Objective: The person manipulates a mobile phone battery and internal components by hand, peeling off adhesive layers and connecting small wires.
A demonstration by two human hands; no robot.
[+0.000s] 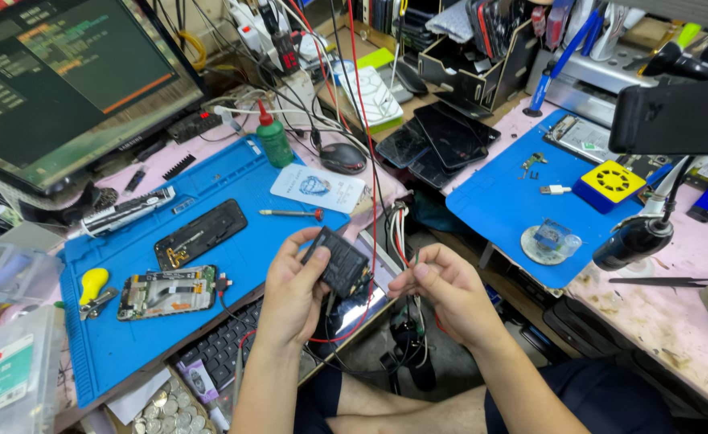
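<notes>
Now | left hand [289,293] grips black battery [336,263], tilted up for viewing | right hand [442,293] pinches red wire [367,185] near its edge

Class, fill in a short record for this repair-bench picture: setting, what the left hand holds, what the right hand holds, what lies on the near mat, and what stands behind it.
setting: cluttered electronics bench with two blue mats
left hand: grips a small black flat part
right hand: pinches thin wires beside that part
on near mat: opened phone board, black phone frame, screwdriver
behind: green bottle, monitor, mouse
</notes>
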